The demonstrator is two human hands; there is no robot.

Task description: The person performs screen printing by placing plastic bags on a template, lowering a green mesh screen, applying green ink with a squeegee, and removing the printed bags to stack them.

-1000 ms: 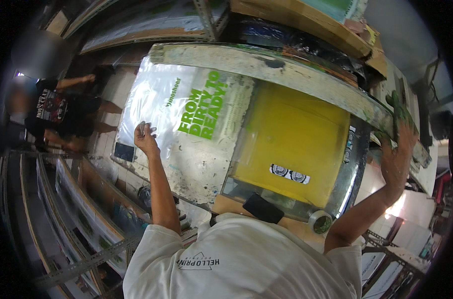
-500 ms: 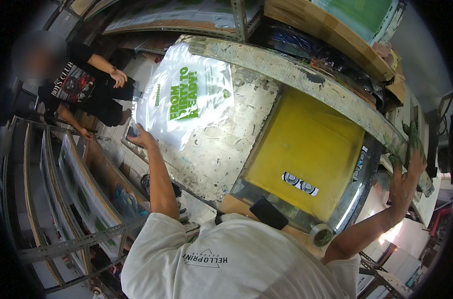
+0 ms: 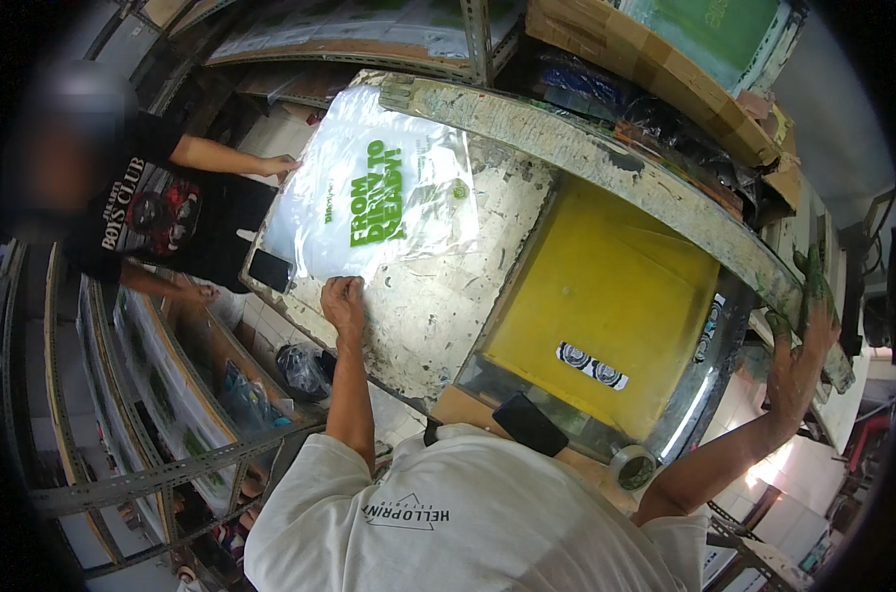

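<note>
A clear plastic bag with green print lies on the paint-stained table, at its left end. My left hand is closed at the bag's near edge, its fingertips curled out of sight. A co-worker's hand touches the bag's far left edge. On the right, my right hand, with green-stained fingers, grips the end of a long paint-spattered frame bar. A black phone rests at the table's left corner, between my left hand and the co-worker.
A yellow screen panel fills the table's right part. Near my body lie a second dark phone and a tape roll. A drying rack stands left. Behind the bar sit a cardboard box and dark plastic wrapping.
My left hand has left the phone at the table corner and moved right to the bag's near edge. The bag has shifted slightly right. The co-worker has leaned in and reached the bag.
</note>
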